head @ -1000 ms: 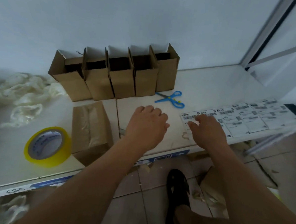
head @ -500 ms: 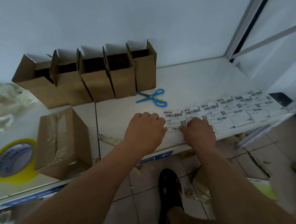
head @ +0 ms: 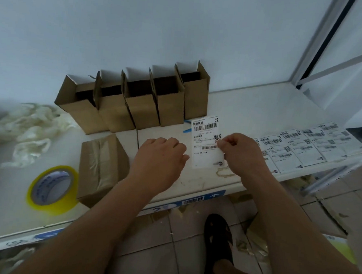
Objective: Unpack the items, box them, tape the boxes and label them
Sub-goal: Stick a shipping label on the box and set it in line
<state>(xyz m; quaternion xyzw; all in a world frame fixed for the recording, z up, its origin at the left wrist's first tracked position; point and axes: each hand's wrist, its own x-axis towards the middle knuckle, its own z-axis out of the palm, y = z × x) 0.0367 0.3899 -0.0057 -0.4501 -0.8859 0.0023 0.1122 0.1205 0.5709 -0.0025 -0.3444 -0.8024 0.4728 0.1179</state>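
A right hand (head: 239, 153) is pinching one shipping label (head: 206, 141) upright above the table (head: 251, 111); the left hand (head: 161, 156) is hovering beside it, loosely curled, holding nothing, near five open boxes (head: 135, 100) and one taped box (head: 102, 166).

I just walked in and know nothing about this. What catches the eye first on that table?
Probably the white shipping label, pinched by its edge in the right hand at the middle of the table, with the left hand beside it. Behind stands a row of five open cardboard boxes against the wall. At the left lie a taped box and a yellow tape roll.
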